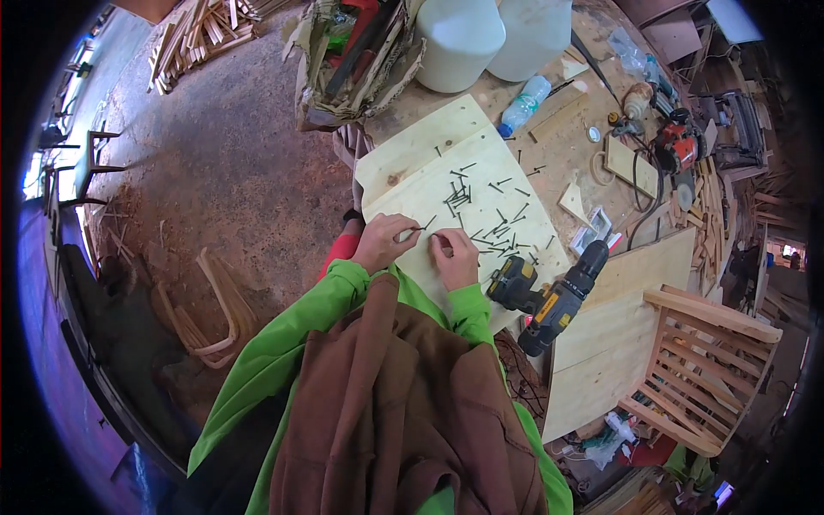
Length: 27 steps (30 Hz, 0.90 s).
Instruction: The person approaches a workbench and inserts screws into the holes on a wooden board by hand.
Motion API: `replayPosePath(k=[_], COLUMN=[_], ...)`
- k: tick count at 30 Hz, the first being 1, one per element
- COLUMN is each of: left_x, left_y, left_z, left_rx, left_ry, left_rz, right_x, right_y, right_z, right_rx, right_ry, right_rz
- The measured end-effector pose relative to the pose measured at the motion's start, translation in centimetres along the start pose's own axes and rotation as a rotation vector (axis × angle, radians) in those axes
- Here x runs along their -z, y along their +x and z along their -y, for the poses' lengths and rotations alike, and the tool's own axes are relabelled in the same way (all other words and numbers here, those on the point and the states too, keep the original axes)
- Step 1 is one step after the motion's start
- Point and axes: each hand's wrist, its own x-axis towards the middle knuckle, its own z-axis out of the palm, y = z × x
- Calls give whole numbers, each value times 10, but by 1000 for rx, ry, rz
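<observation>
My left hand [384,243] is closed, thumb and fingertips pinching a dark screw [429,223] over the near left part of a pale plywood board [416,176]. Just to its right, my right hand [456,259] is also closed in a pinch; what its fingertips hold, if anything, is too small to make out. Many dark screws [459,194] lie scattered across the board, some in a loose heap beyond my hands. A black and yellow cordless drill [558,302] rests on its side at the board's right edge, close to my right forearm.
White plastic jugs [461,43] and a water bottle [524,105] stand or lie at the far side. A ragged cardboard box [378,90] is at the far left. Rightward are a red power tool [678,148], its cable, and a slatted wooden frame [705,369].
</observation>
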Motion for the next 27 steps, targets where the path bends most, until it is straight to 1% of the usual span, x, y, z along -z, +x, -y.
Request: replayPosePath(k=[5,8,11,20,23,27], left_x=[1,1,1,0,2,-2], left_y=[0,1,1,-1,0,-2], left_z=[-1,-1,-2,0,-4,0], left_rx=[4,-7,-9,5,9,-60], left_ry=[-1,11,9,28,28,25], left_rz=[10,5,-1,10,13,-33], right_x=[-3,-4,-1,-2,-4,-8], right_y=[-2,-1,1,-6,-7,-9], right_z=[-8,-8,-6,-13,-12,-14], right_rx=[41,20,29,-22,12,59], right_ry=[-58,-14,-46,-18,-45,-100], right_rz=[-15,-52,-90,-93,-117,-103])
